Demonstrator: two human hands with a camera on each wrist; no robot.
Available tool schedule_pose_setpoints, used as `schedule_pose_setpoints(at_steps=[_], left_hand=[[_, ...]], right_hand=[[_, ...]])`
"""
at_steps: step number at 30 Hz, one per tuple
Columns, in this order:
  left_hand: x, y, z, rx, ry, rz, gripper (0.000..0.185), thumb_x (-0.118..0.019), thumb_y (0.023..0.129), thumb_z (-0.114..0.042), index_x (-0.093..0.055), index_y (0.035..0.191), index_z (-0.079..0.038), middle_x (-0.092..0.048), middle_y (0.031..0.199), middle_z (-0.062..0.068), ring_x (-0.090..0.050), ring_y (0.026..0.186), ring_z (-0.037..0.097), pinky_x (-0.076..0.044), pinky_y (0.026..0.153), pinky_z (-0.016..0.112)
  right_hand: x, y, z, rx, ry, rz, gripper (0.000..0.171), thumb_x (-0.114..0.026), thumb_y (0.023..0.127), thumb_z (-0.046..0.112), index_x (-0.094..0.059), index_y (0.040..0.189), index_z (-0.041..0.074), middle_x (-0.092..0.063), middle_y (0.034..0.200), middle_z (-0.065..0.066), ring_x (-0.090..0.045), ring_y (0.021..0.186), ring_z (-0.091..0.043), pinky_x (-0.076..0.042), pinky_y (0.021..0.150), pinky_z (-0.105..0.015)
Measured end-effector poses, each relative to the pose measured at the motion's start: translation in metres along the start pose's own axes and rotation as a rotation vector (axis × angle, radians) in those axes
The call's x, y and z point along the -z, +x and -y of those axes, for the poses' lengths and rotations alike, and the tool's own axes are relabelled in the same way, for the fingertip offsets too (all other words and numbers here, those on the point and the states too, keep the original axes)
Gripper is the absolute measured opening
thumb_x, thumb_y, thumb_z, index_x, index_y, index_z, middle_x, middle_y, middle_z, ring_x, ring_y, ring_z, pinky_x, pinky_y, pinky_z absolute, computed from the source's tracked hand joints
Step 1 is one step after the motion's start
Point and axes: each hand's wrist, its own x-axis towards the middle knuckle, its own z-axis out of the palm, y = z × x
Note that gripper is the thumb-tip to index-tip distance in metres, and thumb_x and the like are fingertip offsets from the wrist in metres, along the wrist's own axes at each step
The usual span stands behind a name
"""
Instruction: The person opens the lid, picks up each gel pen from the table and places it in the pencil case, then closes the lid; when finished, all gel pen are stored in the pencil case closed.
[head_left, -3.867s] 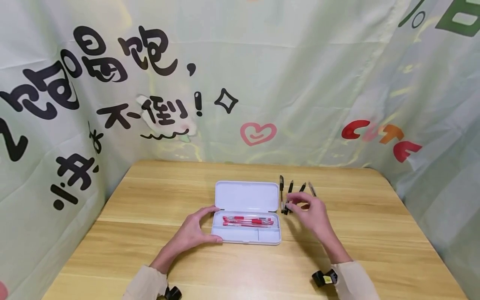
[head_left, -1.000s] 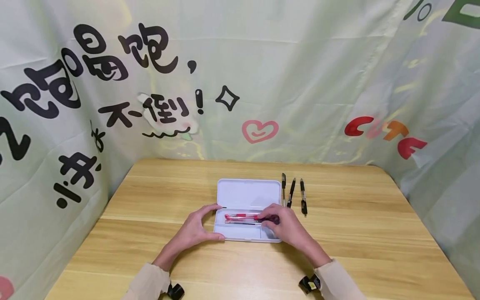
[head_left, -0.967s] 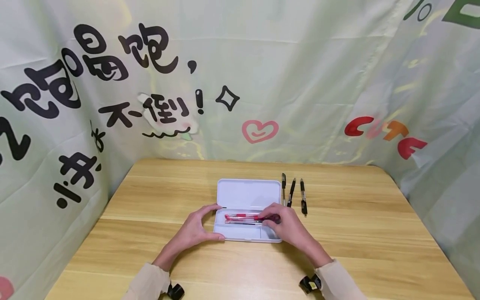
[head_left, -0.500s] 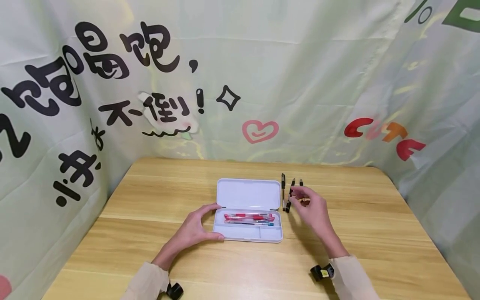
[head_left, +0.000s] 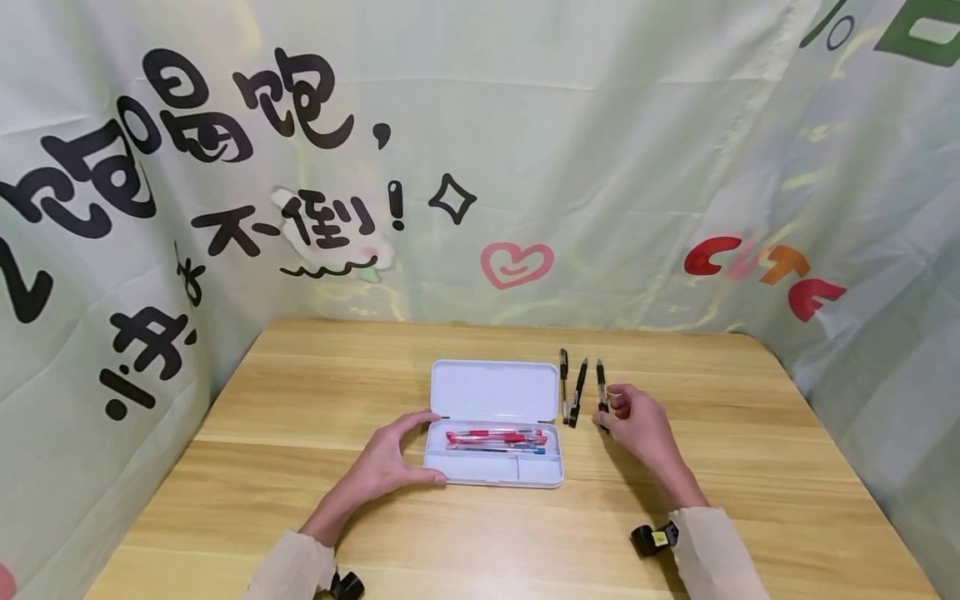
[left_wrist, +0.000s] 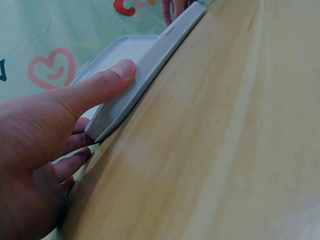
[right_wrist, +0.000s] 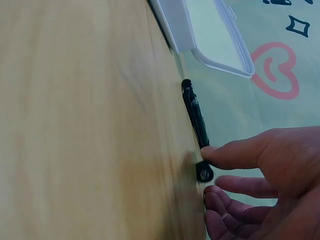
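Note:
A white pencil case lies open at the table's middle, its lid flat behind the tray. Red pens and a thinner blue-tipped pen lie in the tray. My left hand holds the case's left end, thumb against the front wall, fingers round the far corner. Three black pens lie side by side right of the lid. My right hand is at the rightmost black pen, which lies on the table. The thumb sits on this pen near its end, with curled fingers close beside it.
The other two black pens lie between the lid and my right hand. The wooden table is walled on three sides by a pale green printed cloth. Small black cameras sit at both wrists.
A second ago my right hand was over the tray's right end with a pen. It has since moved right to the black pens and now rests on the rightmost one. The left hand kept still.

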Motion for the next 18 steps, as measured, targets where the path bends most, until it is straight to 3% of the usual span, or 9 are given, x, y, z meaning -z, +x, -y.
schedule_pose_setpoints(at_steps=[8, 13, 18], left_hand=[[0.001, 0.003, 0.002, -0.012, 0.018, -0.005, 0.096, -0.098, 0.06, -0.05, -0.059, 0.142, -0.02, -0.054, 0.15, 0.009, -0.046, 0.141, 0.032, -0.034, 0.116, 0.057], [0.0, 0.001, 0.001, -0.003, 0.012, -0.004, 0.096, -0.098, 0.06, -0.05, -0.059, 0.142, -0.02, -0.055, 0.15, 0.008, -0.046, 0.141, 0.032, -0.034, 0.116, 0.057], [0.0, 0.0, 0.0, 0.002, 0.014, 0.002, 0.096, -0.098, 0.06, -0.05, -0.059, 0.142, -0.02, -0.054, 0.15, 0.008, -0.046, 0.141, 0.031, -0.034, 0.117, 0.057]], right_hand=[[0.006, 0.0, -0.004, 0.021, -0.08, -0.022, 0.028, -0.07, 0.091, 0.006, -0.069, 0.116, -0.007, -0.072, 0.095, -0.014, -0.069, 0.086, -0.03, -0.056, 0.077, -0.05], [0.011, -0.001, -0.005, 0.013, -0.087, -0.028, 0.024, -0.068, 0.09, 0.006, -0.072, 0.112, -0.005, -0.073, 0.09, -0.01, -0.067, 0.08, -0.025, -0.053, 0.069, -0.041], [0.022, -0.004, 0.0, 0.021, -0.027, -0.049, 0.025, -0.069, 0.092, 0.005, -0.071, 0.115, -0.005, -0.072, 0.091, -0.011, -0.067, 0.08, -0.025, -0.051, 0.064, -0.033]])
